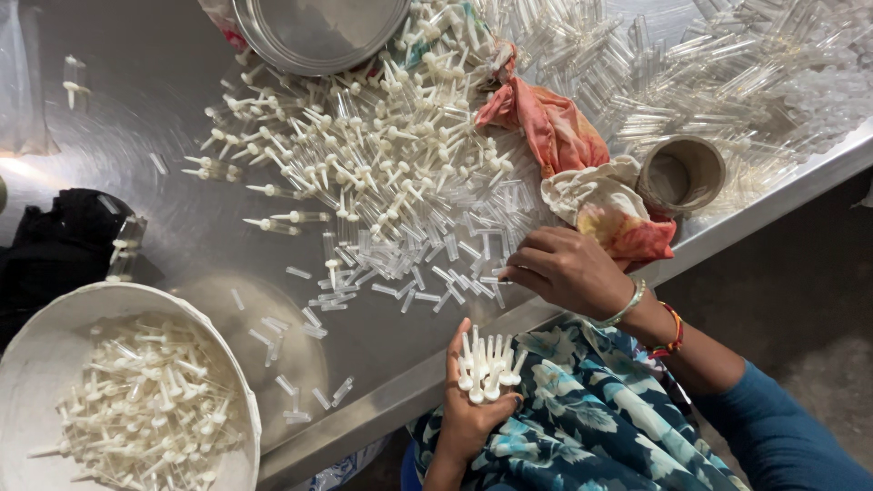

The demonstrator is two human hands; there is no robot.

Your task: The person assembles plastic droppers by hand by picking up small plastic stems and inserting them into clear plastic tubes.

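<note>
My left hand (468,409) rests palm up over my lap at the table's near edge, its fingers curled around a bunch of white plastic plugs (488,365) that stand up side by side. My right hand (566,269) lies on the steel table (182,109), fingertips pinched on a small clear tube (498,279) at the edge of a heap of clear tubes (446,264). Beyond that lies a large pile of assembled white-capped tubes (382,145).
A white bowl (23,364) full of white plugs stands at the lower left. A steel dish (318,32) sits at the top, a cardboard tape core (682,173) and an orange-and-white cloth (582,182) at the right. Clear tubes (727,73) cover the far right. A black cloth (64,236) lies left.
</note>
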